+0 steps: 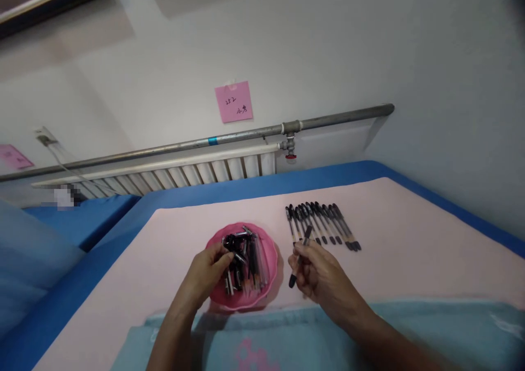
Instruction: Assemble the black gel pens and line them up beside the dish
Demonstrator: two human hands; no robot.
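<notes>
While a slim, black-ended plastic pen [307, 234] is pinched by the right hand [319, 268], black pen parts [237, 243] in the scalloped pink plastic bowl [241, 306] are touched by the left hand [207, 270] (its grip cannot be told); assembly seems underway, an aligned release beside the black-capped pen row [316, 207] called for.

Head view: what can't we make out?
All in the head view:
Floor of the pink bowl: hidden by pen parts.
Middle of the held pen: covered by the right hand.
Whether the left hand grips anything: too small against dark clutter.
Frame, top left: cut off by image edges.
</notes>
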